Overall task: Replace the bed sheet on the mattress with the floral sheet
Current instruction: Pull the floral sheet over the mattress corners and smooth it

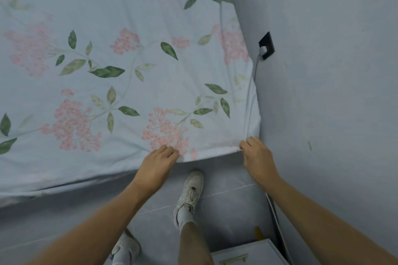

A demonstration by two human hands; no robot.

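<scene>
The floral sheet (120, 70), a soft, faintly creased pale blue cotton printed with pink blossom clusters and green leaves, is being spread across the mattress and is covering all of it that is in view; the mattress itself is being hidden beneath it. At the sheet's near edge, close to its corner by the wall, the hem is being gripped by the left hand (159, 163), its fingers curled down over the fabric, and pinched by the right hand (256, 157) right at the corner, its fingertips gathered tightly on the cloth. The step in hand is judged to be the tucking of this corner; next, the loose hem would need to be drawn taut and pushed under. Beyond that corner, a dark wall socket (267, 45) with a white cable (253, 83) is being seen on the painted wall (333, 70), and below the sheet's edge, white sneakers (189, 193) on grey floor tiles (224, 210).
</scene>
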